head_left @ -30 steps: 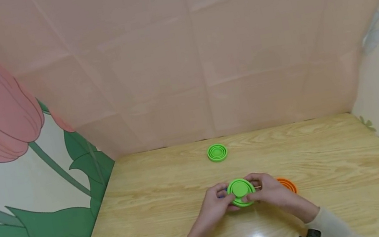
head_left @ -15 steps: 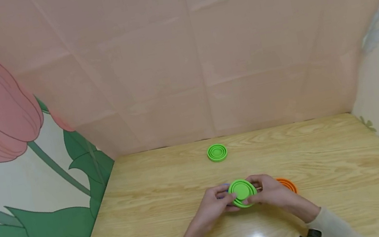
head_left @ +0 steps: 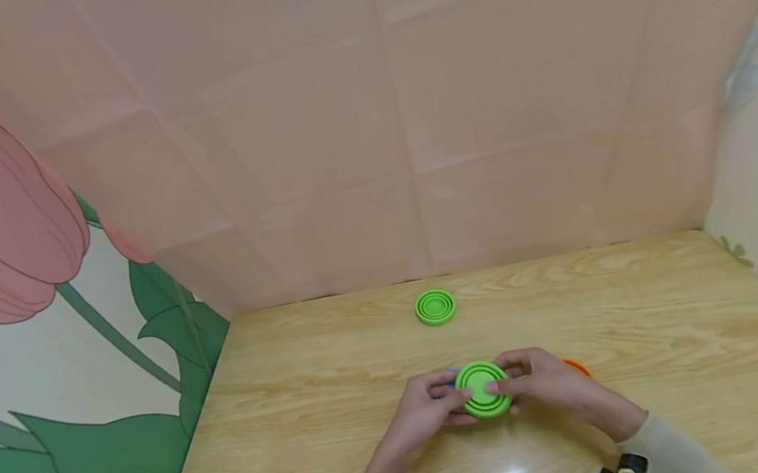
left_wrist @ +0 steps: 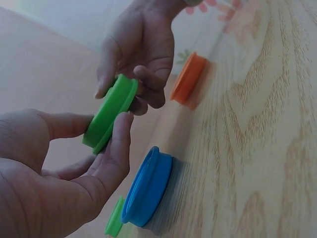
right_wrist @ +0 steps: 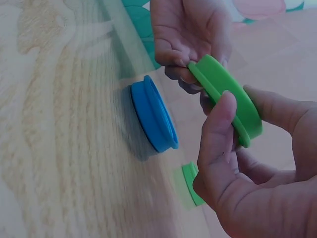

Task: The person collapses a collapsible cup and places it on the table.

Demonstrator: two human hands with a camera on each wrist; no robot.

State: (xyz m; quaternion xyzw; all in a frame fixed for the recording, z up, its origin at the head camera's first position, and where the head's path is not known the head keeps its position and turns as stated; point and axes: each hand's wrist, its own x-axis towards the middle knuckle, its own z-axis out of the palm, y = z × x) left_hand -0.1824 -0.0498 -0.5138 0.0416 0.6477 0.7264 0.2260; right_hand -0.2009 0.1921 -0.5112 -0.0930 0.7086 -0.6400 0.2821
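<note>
A round green collapsible cup (head_left: 486, 404), folded flat with concentric rings, is held above the table between both hands. My left hand (head_left: 420, 414) pinches its left edge, thumb on the ringed face and fingers behind. From the other side my right hand (head_left: 543, 378) pinches it the same way, its thumb near the centre disc. Both wrist views show the cup (left_wrist: 113, 111) edge-on and tilted, clear of the wood. Below the hands a blue folded cup (right_wrist: 151, 116) lies on the table, mostly hidden in the head view.
An orange folded cup (left_wrist: 189, 79) sits right of the hands, partly covered by the right hand in the head view. Farther back lies another green folded cup (head_left: 435, 307). The wooden table (head_left: 296, 369) meets a pink backdrop behind and a flower-printed wall at left.
The held cup's raised, uneven centre now looks flat with even rings. The right thumb has shifted up toward the middle of its face. The cups on the table have stayed put.
</note>
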